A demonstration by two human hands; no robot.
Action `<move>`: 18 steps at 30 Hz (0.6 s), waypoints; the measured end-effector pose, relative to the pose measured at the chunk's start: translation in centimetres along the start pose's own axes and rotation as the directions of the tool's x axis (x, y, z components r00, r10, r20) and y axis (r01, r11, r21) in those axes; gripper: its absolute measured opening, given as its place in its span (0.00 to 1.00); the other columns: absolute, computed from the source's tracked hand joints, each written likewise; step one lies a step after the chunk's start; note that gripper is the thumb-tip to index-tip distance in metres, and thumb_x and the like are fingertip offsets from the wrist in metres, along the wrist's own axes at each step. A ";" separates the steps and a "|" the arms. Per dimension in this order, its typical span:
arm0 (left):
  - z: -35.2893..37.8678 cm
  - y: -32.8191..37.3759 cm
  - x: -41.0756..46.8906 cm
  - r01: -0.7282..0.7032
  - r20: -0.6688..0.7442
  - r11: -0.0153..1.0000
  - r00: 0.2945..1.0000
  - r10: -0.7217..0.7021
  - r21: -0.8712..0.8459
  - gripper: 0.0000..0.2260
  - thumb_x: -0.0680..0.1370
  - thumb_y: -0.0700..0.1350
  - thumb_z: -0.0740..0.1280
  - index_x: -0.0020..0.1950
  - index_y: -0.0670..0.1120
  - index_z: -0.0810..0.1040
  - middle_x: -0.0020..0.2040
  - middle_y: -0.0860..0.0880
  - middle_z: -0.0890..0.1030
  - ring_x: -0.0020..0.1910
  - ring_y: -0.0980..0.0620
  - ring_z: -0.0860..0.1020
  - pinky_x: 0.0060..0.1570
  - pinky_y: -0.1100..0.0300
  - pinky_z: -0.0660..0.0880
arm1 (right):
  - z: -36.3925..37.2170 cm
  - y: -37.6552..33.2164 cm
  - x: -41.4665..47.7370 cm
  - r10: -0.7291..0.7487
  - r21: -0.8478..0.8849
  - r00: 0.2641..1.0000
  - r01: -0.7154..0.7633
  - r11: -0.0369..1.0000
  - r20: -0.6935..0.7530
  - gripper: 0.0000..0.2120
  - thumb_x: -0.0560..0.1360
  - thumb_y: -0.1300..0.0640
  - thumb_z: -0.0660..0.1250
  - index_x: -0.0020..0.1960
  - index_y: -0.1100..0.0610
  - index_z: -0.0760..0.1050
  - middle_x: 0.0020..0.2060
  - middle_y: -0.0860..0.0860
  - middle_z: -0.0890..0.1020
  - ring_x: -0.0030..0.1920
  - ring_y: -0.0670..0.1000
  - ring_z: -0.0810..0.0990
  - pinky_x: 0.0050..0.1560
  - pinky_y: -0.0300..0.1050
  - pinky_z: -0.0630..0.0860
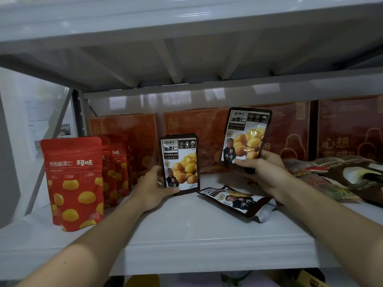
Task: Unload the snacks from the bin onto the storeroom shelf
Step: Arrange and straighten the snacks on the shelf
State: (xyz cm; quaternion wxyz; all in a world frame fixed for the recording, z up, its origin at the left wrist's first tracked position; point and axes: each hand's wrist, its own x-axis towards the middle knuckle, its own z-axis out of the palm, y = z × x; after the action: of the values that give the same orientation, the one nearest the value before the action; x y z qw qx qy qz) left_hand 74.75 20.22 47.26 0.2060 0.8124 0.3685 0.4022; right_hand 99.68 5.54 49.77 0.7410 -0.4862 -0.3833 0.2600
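Presumably for display, left hand grips black foil chestnut pouch upright on white shelf; right hand pinches second pouch above.

Light: dim and soft where I reach; the shelf board is brightest.
Glare: pale streaks on the back rail, sheen on my raised pouch.
Shadow: deep under the upper shelf.
Blur: edges smeared, lines bowed.

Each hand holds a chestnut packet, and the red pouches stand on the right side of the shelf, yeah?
No. The head view shows the red pouches standing on the left side of the shelf. The left hand grips one chestnut packet; the right hand grips the other chestnut packet.
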 end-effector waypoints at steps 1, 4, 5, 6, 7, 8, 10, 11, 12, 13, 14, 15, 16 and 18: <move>-0.3 0.0 -0.1 0.008 -0.024 1.000 1.000 -0.008 -0.005 0.27 0.69 0.45 0.80 0.63 0.47 0.71 0.50 0.51 0.79 0.48 0.52 0.78 0.38 0.69 0.69 | 0.0 -0.3 -0.2 -0.029 -0.031 0.999 0.029 0.999 -0.014 0.20 0.65 0.68 0.78 0.55 0.58 0.81 0.47 0.55 0.87 0.52 0.57 0.85 0.60 0.56 0.79; -1.3 0.2 -0.8 0.044 -0.092 0.999 0.995 -0.044 -0.009 0.29 0.72 0.45 0.77 0.69 0.43 0.69 0.53 0.47 0.77 0.50 0.49 0.75 0.43 0.61 0.68 | 0.6 -1.7 -1.2 -0.120 -0.080 0.992 0.117 0.990 -0.035 0.18 0.66 0.67 0.78 0.54 0.56 0.80 0.47 0.52 0.87 0.52 0.53 0.85 0.60 0.53 0.79; -1.6 0.1 -0.9 0.058 -0.092 0.998 0.994 -0.060 -0.018 0.28 0.73 0.45 0.76 0.69 0.43 0.69 0.52 0.47 0.76 0.49 0.48 0.75 0.45 0.59 0.69 | 1.1 -2.3 -1.5 -0.143 -0.078 0.989 0.141 0.987 -0.023 0.18 0.66 0.67 0.78 0.53 0.56 0.80 0.47 0.52 0.87 0.51 0.53 0.85 0.59 0.54 0.79; -1.9 0.2 -1.1 0.070 -0.084 0.997 0.994 -0.072 -0.033 0.27 0.73 0.45 0.76 0.69 0.43 0.70 0.52 0.47 0.77 0.49 0.48 0.76 0.46 0.59 0.70 | 1.8 -2.9 -1.9 -0.161 -0.071 0.987 0.160 0.984 0.002 0.18 0.66 0.68 0.78 0.53 0.56 0.80 0.47 0.52 0.87 0.51 0.53 0.85 0.59 0.54 0.80; -2.2 0.3 -1.4 0.069 -0.075 0.996 0.994 -0.073 -0.060 0.25 0.74 0.46 0.75 0.68 0.44 0.71 0.51 0.46 0.77 0.48 0.49 0.77 0.45 0.61 0.72 | 2.6 -3.4 -2.2 -0.169 -0.063 0.985 0.171 0.983 0.036 0.18 0.66 0.68 0.78 0.53 0.56 0.81 0.46 0.52 0.87 0.51 0.53 0.85 0.59 0.55 0.80; -2.4 0.6 -1.8 0.065 -0.068 0.993 0.995 -0.072 -0.095 0.23 0.75 0.45 0.75 0.66 0.44 0.72 0.51 0.46 0.78 0.46 0.51 0.78 0.42 0.65 0.74 | 3.6 -3.9 -2.6 -0.170 -0.058 0.982 0.174 0.983 0.077 0.18 0.66 0.68 0.79 0.53 0.56 0.81 0.46 0.51 0.87 0.50 0.53 0.86 0.59 0.55 0.80; -2.4 1.0 -2.6 0.066 -0.034 0.979 0.997 -0.074 -0.194 0.16 0.77 0.46 0.72 0.63 0.45 0.73 0.50 0.45 0.79 0.41 0.55 0.79 0.34 0.73 0.73 | 5.8 -4.2 -3.4 -0.147 -0.074 0.975 0.161 0.984 0.164 0.18 0.66 0.67 0.78 0.53 0.56 0.81 0.45 0.50 0.87 0.50 0.52 0.86 0.57 0.53 0.81; -2.3 1.1 -3.0 0.067 -0.021 0.968 0.997 -0.074 -0.243 0.12 0.79 0.47 0.69 0.61 0.46 0.74 0.50 0.45 0.80 0.40 0.56 0.79 0.34 0.73 0.73 | 6.9 -4.0 -3.9 -0.131 -0.083 0.970 0.151 0.985 0.204 0.17 0.67 0.67 0.78 0.53 0.56 0.81 0.44 0.50 0.87 0.49 0.51 0.86 0.57 0.53 0.81; -2.2 1.4 -3.3 0.067 -0.013 0.955 0.997 -0.074 -0.290 0.09 0.81 0.49 0.66 0.59 0.47 0.76 0.51 0.46 0.81 0.41 0.55 0.80 0.37 0.71 0.74 | 7.9 -3.5 -4.2 -0.114 -0.092 0.966 0.139 0.986 0.233 0.16 0.66 0.67 0.78 0.52 0.57 0.81 0.43 0.50 0.87 0.49 0.52 0.86 0.56 0.54 0.81; -2.2 1.5 -3.5 0.060 -0.005 0.941 0.998 -0.065 -0.332 0.08 0.82 0.51 0.63 0.58 0.50 0.77 0.52 0.46 0.82 0.43 0.54 0.80 0.41 0.66 0.75 | 8.8 -2.9 -4.4 -0.089 -0.104 0.964 0.119 0.988 0.251 0.16 0.66 0.68 0.78 0.51 0.57 0.80 0.41 0.50 0.86 0.47 0.53 0.86 0.55 0.57 0.82; -2.1 1.6 -3.7 0.063 0.005 0.929 0.998 -0.066 -0.365 0.09 0.83 0.53 0.60 0.57 0.52 0.77 0.52 0.48 0.83 0.46 0.51 0.81 0.43 0.62 0.76 | 9.6 -2.2 -4.6 -0.060 -0.119 0.964 0.093 0.989 0.259 0.15 0.66 0.68 0.78 0.49 0.58 0.80 0.39 0.50 0.86 0.45 0.53 0.86 0.54 0.59 0.82; -2.0 1.6 -3.7 0.060 0.011 0.914 0.998 -0.061 -0.402 0.10 0.83 0.54 0.60 0.58 0.53 0.78 0.51 0.49 0.84 0.49 0.50 0.82 0.44 0.61 0.76 | 10.3 -1.5 -4.8 -0.029 -0.137 0.967 0.065 0.988 0.255 0.14 0.66 0.69 0.78 0.48 0.58 0.79 0.39 0.51 0.85 0.44 0.53 0.85 0.54 0.59 0.81; -2.0 1.9 -3.8 0.041 0.000 0.889 0.999 -0.046 -0.456 0.10 0.83 0.53 0.60 0.58 0.52 0.78 0.50 0.50 0.85 0.50 0.50 0.83 0.43 0.62 0.76 | 10.8 -0.7 -4.8 -0.003 -0.156 0.968 0.044 0.987 0.251 0.14 0.66 0.69 0.78 0.47 0.58 0.79 0.39 0.51 0.85 0.45 0.54 0.85 0.55 0.56 0.82; -1.8 2.1 -4.0 -0.001 -0.016 0.849 1.000 -0.009 -0.528 0.08 0.82 0.47 0.62 0.57 0.51 0.80 0.47 0.55 0.86 0.47 0.56 0.84 0.40 0.68 0.76 | 11.5 0.7 -4.8 0.046 -0.174 0.968 -0.003 0.985 0.248 0.13 0.65 0.69 0.79 0.44 0.59 0.80 0.40 0.53 0.85 0.46 0.54 0.85 0.53 0.50 0.82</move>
State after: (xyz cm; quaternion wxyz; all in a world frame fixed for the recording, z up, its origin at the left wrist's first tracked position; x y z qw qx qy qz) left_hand 72.59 15.92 47.64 0.4187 0.7201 0.2474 0.4950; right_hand 87.53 8.18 50.25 0.6385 -0.5163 -0.4889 0.2945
